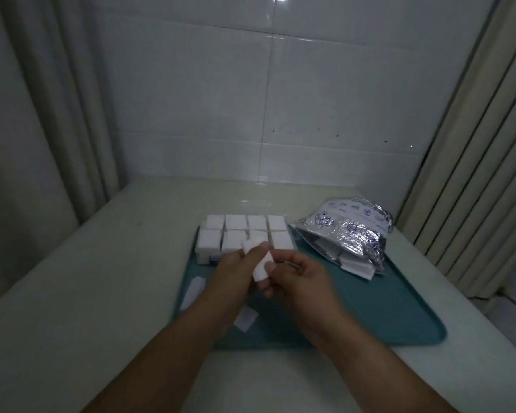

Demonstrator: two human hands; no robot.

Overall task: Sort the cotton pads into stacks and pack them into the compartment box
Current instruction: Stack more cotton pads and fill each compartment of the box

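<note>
From the head view, both hands meet above the green tray (399, 323) on the counter (102, 278). The left hand (233, 274) and the right hand (298, 278) both pinch a small stack of cotton pads (262, 268) (white squares). The compartment box (245, 235), full of pads, sits just behind. A shiny bag (352, 231) lies to its right.

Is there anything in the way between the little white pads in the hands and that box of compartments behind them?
Nothing visible. Both hands, left and right, hold a small stack of white cotton pads just in front of the clear compartment box. The crinkled silver foil bag lies off to the right.
</note>
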